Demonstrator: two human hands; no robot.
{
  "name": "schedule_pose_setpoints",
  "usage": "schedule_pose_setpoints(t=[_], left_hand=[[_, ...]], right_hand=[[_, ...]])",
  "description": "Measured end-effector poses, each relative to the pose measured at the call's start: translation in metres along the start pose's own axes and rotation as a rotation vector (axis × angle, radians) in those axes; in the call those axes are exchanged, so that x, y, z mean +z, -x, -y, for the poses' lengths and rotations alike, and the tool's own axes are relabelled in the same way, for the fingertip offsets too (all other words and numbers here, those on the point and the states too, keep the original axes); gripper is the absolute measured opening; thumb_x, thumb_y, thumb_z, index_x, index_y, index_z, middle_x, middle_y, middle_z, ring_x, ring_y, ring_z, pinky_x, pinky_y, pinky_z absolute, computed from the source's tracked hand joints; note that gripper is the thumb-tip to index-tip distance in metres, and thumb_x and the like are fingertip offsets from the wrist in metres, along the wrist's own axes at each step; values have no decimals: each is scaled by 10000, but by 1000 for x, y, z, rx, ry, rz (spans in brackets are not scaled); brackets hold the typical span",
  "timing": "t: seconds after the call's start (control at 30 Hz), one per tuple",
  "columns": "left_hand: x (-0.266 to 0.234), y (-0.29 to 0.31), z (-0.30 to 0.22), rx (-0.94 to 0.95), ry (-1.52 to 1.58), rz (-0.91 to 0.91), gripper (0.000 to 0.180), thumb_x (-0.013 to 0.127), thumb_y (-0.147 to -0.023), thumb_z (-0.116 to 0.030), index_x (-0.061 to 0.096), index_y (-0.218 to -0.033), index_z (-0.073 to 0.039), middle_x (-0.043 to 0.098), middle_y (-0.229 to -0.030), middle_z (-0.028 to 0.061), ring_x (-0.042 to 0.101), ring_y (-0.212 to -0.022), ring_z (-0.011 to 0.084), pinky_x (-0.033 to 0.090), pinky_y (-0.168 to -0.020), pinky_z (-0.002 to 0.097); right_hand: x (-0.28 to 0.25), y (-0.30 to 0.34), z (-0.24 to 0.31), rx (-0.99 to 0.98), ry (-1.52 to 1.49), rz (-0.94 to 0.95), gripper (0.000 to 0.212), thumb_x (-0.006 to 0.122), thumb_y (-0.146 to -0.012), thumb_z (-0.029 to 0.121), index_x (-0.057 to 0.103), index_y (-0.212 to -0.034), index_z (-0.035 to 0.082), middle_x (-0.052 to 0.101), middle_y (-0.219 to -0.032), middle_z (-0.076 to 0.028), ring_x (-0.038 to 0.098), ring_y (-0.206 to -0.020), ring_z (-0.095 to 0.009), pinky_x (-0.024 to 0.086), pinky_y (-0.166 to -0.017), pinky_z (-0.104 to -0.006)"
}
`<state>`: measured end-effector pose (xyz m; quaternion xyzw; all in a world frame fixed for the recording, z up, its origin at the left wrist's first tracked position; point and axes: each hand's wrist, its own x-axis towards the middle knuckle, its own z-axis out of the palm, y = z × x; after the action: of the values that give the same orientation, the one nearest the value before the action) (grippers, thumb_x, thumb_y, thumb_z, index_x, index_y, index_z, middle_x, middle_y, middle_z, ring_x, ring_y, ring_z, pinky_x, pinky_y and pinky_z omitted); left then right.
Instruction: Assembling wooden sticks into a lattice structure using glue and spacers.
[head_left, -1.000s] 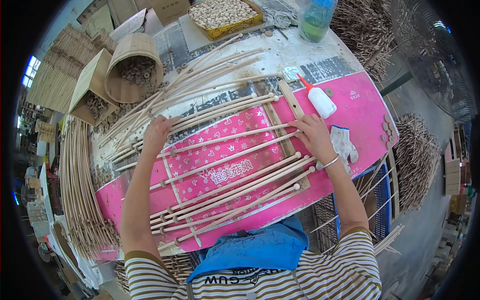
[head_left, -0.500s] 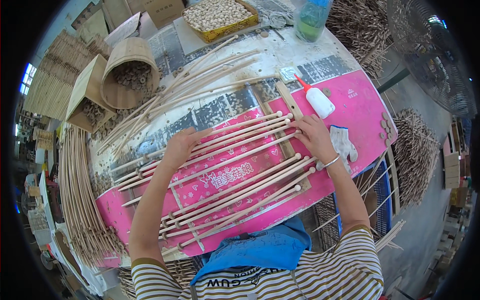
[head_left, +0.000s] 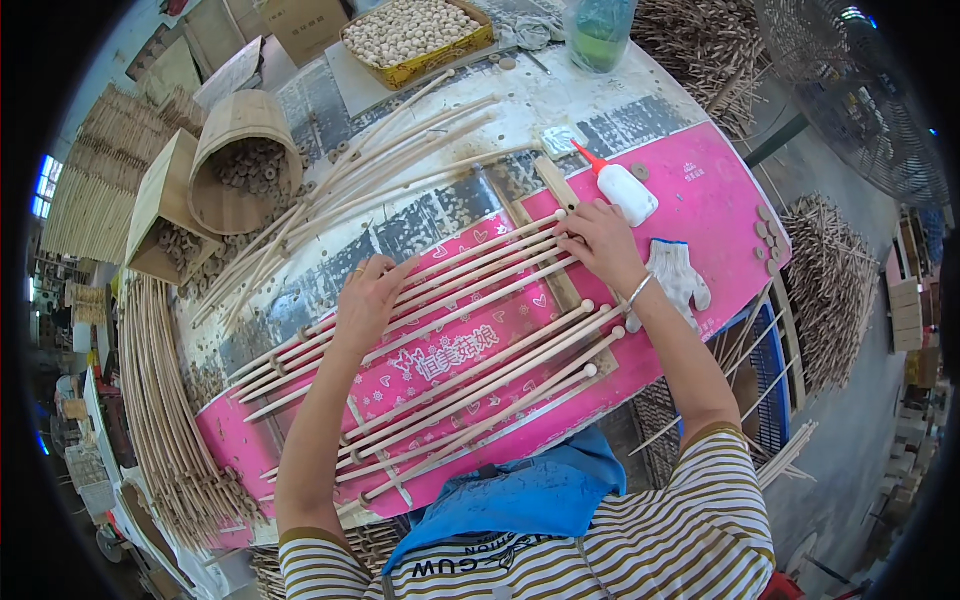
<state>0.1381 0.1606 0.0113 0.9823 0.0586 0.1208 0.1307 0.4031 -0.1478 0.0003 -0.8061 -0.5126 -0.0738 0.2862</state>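
Several pale wooden sticks with ball ends lie in two groups across a pink printed sheet (head_left: 690,200). My left hand (head_left: 370,300) is over the middle of the far group of sticks (head_left: 470,277), thumb and forefinger closed around one of them. My right hand (head_left: 602,245) has its fingers bent on the ball ends of that same group and hides most of them. Nearer to me lies the second group of sticks (head_left: 490,375), untouched, with small wooden rings (head_left: 345,440) near their left ends.
A white glue bottle (head_left: 628,193) with a red tip and a white glove (head_left: 678,283) lie beside my right hand. Behind are loose sticks (head_left: 390,150), a wooden bucket (head_left: 245,165) of rings and a yellow tray (head_left: 415,45) of wooden balls. A fan (head_left: 850,110) stands at right.
My right hand has moved slightly away from me and to the left, over the far group's ball ends. Those sticks lie closer together. The whole view has shifted a little.
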Motion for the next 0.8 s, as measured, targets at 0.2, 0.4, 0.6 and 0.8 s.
schedule_pose_setpoints(t=[0.2, 0.4, 0.6, 0.8], left_hand=[[-9, 27, 15, -82, 0, 22, 410, 653, -989, -118, 715, -1384, -210, 630, -1122, 80, 630, -1042, 305, 505, -895, 445], [-19, 48, 10, -118, 70, -35, 393, 640, -1012, -134, 700, -1399, -156, 646, -1201, 99, 634, -1063, 326, 498, -927, 446], [-30, 79, -22, -117, 29, -46, 586, 713, -970, -227, 573, -1535, -162, 619, -1417, 100, 606, -1225, 342, 442, -1064, 495], [-48, 133, -103, -9, 135, 197, 601, 801, -882, -322, 661, -1451, -188, 620, -1156, 81, 611, -1016, 293, 473, -900, 463]], right_hand=[[-5, -10, -2, -59, 117, 106, 76, 757, -865, 182, 702, -911, 157, 617, -923, -17, 599, -957, -232, 417, -877, -413], [-14, 4, -9, -1, 141, -1, 83, 749, -866, 163, 720, -943, 156, 631, -910, -22, 611, -935, -237, 426, -847, -416], [-59, 44, 38, 53, -311, 253, 189, 768, -873, 151, 730, -1043, 80, 680, -946, -65, 644, -1012, -283, 502, -884, -453], [-72, 86, 43, -55, -128, 237, 247, 789, -836, 127, 728, -1073, 96, 663, -1054, -59, 622, -1055, -303, 479, -909, -444]])
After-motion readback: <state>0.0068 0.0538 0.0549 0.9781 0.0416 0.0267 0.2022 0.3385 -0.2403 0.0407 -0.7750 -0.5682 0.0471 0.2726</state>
